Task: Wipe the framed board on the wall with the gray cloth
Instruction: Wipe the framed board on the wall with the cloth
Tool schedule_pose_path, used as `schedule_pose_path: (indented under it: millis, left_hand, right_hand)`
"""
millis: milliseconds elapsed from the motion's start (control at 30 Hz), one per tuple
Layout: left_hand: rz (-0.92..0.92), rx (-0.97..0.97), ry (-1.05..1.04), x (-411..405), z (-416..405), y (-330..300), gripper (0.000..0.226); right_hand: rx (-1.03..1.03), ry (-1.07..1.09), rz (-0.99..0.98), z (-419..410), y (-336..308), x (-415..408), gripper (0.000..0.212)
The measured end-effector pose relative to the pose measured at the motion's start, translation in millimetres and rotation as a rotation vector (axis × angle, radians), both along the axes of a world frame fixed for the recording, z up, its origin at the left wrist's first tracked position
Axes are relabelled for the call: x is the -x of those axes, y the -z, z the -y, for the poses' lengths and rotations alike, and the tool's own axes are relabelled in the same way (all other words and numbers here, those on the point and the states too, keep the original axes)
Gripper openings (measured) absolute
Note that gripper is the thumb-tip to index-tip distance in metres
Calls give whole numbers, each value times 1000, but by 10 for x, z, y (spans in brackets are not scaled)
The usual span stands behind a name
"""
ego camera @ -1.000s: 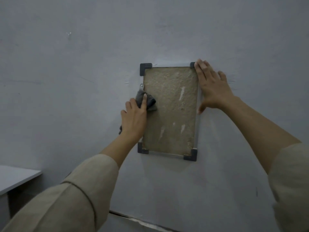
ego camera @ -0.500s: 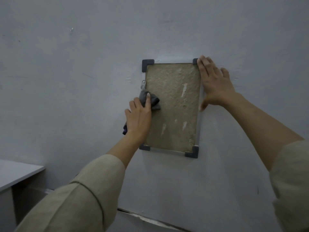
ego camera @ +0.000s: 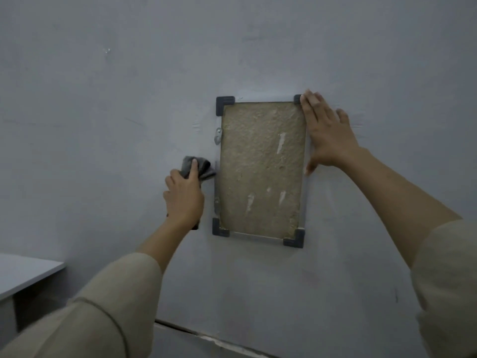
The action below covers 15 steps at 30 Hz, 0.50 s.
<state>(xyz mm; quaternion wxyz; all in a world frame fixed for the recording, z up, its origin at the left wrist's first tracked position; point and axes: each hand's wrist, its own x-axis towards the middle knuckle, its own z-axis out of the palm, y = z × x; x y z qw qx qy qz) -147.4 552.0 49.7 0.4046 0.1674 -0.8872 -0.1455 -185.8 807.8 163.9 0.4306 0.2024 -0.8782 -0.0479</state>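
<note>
Board [ego camera: 260, 166]: upright rectangle fixed to the wall [ego camera: 103, 125]; rough tan face with a few pale streaks; thin metal frame with dark corner caps; two small metal brackets on its left edge, one upper, one lower.
Writing: none legible on board, frame or cloth.
Cloth [ego camera: 198, 167]: gray, bunched; just left of the board's left edge, about mid-height, pressed to the wall; right tip at or touching the frame, contact not clear.
Left hand [ego camera: 184, 197]: left of the board's lower half; fingers curled round the cloth, forefinger laid up over the wad; a dark end of cloth showing below the heel of the hand.
Right hand [ego camera: 326, 133]: flat on the board's upper right edge, covering most of the top right corner cap; fingers spread and straight, thumb pointing down along the right frame; holding nothing.
Sleeves: beige, loose, pushed to the forearms.
Shelf [ego camera: 23, 275]: pale flat top, well left of and below the board.
Skirting seam: dark line with chipped paint, below the board.
</note>
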Motion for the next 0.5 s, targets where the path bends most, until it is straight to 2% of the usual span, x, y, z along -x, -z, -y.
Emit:
schedule_pose_path:
  millis: [67,133,233,300,333,367,433,500]
  left_hand:
    - [-160,48,58,14,-111,1,62]
    - [-259,228,137,31,-267,-52,59]
    - [-289,747,188,43,-425,-111,58]
    - [-277,1001,127,40,-355,-112,57]
    - [-228,1015,90,36,-286,-104,57]
    - [-177,925,57,44,-213,-111,58]
    - [-72,567,-3,44,-92,-184,63]
    - [-62,273,-44,34,-28,-226,63]
  right_hand:
    - [3,-1,-2,-9,-4,19,154]
    - [0,-1,-4,-8,-7,16,154]
    - [-1,6,-10,-4,-7,-2,153]
    - [-4,4,-8,-4,-3,-4,153]
    - [-5,2,-6,-2,1,-1,153]
    - [-4,1,-5,-5,2,4,152]
    - [-2,1,-3,-11,1,11,152]
    - [-4,0,1,-6,-1,7,152]
